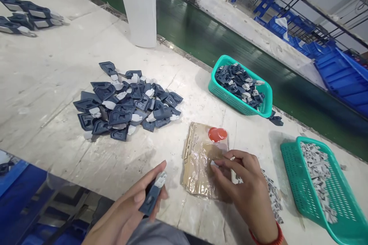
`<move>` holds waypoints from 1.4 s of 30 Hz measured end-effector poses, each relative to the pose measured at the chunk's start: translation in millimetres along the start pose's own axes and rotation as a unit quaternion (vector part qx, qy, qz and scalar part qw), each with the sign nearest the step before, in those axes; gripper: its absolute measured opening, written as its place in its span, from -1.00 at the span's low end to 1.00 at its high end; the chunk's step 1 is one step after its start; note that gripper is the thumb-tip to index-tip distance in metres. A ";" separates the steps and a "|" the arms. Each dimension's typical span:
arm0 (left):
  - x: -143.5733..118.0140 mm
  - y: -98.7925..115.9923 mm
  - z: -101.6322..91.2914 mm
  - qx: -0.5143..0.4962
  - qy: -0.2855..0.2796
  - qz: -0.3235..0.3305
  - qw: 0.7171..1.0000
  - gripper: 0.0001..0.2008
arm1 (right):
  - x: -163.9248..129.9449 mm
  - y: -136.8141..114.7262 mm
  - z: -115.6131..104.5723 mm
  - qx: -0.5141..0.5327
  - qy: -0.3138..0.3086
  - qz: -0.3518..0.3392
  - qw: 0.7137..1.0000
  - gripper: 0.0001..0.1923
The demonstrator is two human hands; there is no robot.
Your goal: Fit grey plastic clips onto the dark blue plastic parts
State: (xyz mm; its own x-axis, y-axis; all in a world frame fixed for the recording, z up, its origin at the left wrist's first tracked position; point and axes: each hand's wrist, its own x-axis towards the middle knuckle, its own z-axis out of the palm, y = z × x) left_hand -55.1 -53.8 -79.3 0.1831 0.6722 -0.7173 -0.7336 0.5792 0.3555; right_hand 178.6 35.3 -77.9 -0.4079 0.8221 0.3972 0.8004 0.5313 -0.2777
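My left hand (135,203) is closed around a dark blue plastic part (152,197) with a light grey toothed piece (161,180) at its upper end. My right hand (244,180) pinches a small light grey piece (213,164) between thumb and fingertips. That hand is over a cardboard pad (198,168) covered in clear film, with a red-orange patch of paste (217,134) near its top. Partly behind the right hand lies a scatter of small grey pieces (274,195). Left of the pad is a heap of dark blue and grey parts (123,107).
A green basket (241,109) of dark blue and grey parts stands by the conveyor (186,23). At right, another green basket (296,183) holds small grey pieces. A tall white panel (139,7) rises at the table's back. More blue parts (28,13) lie far left.
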 end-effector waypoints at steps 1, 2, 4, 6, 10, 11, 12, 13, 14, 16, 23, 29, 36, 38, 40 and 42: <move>0.6 0.2 -1.1 -0.019 -0.004 -0.013 1.000 -0.56 | 0.0 -0.1 -0.8 -0.002 -0.002 0.000 1.000 -0.93; 1.3 0.3 -1.7 -0.030 -0.006 -0.021 0.999 -0.57 | -0.1 -0.2 -1.8 -0.005 -0.004 0.000 1.000 -0.93; 2.5 0.8 -0.9 -0.032 -0.011 -0.017 0.999 -0.62 | -0.1 -0.4 -3.5 -0.008 -0.008 0.001 1.000 -0.92; 3.5 1.8 2.1 -0.020 -0.019 0.010 1.000 -0.66 | -0.1 0.0 -4.4 -0.009 -0.013 0.001 1.000 -0.93; 4.8 4.5 10.3 -0.010 -0.030 0.046 0.998 -0.69 | 0.2 1.1 -4.4 -0.005 -0.023 0.004 1.000 -0.93; 5.2 4.9 12.1 -0.010 -0.032 0.044 0.998 -0.72 | 0.4 1.1 -4.8 -0.004 -0.026 0.005 1.000 -0.93; 5.8 5.1 13.5 -0.010 -0.032 0.040 0.999 -0.74 | 0.4 0.9 -5.6 -0.003 -0.027 0.007 1.000 -0.93; 6.6 5.0 14.5 -0.009 -0.035 0.039 0.999 -0.75 | 0.3 0.5 -6.8 -0.001 -0.026 0.011 1.000 -0.92; 7.5 4.5 15.1 -0.005 -0.038 0.040 0.998 -0.77 | 0.1 0.1 -8.5 0.001 -0.026 0.016 1.000 -0.92; 9.8 2.3 15.1 0.005 -0.054 0.053 0.997 -0.80 | -1.0 -0.6 -12.7 0.010 -0.021 0.040 0.999 -0.90; 17.4 -9.6 9.1 0.119 -0.048 0.097 0.987 -0.82 | -7.8 -3.9 -16.5 0.023 0.006 0.096 0.995 -0.87; 16.0 -10.6 13.2 0.161 -0.027 0.101 0.981 -0.85 | -14.4 -42.8 -6.6 0.158 -0.001 0.063 0.985 -0.88; 9.5 -6.5 19.1 0.168 -0.001 0.094 0.981 -0.88 | -18.5 -66.4 16.3 0.262 -0.006 0.051 0.964 -0.82; 10.4 -7.0 17.7 0.179 -0.003 0.103 0.979 -0.88 | -17.8 -66.6 19.6 0.275 -0.008 0.059 0.960 -0.83; 11.8 -7.6 15.9 0.186 -0.013 0.109 0.976 -0.88 | -16.9 -67.2 21.0 0.281 -0.012 0.062 0.958 -0.83; 12.8 -7.9 14.6 0.189 -0.019 0.113 0.975 -0.88 | -16.2 -69.0 21.0 0.277 -0.022 0.055 0.959 -0.82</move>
State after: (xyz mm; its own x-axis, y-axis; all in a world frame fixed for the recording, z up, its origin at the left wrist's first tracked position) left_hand -37.4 -43.1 -82.5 0.0751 0.8147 -0.5750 -0.4662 0.5384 0.7020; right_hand 120.7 -10.4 -83.4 -0.3613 0.8811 0.3052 0.4886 0.4577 -0.7429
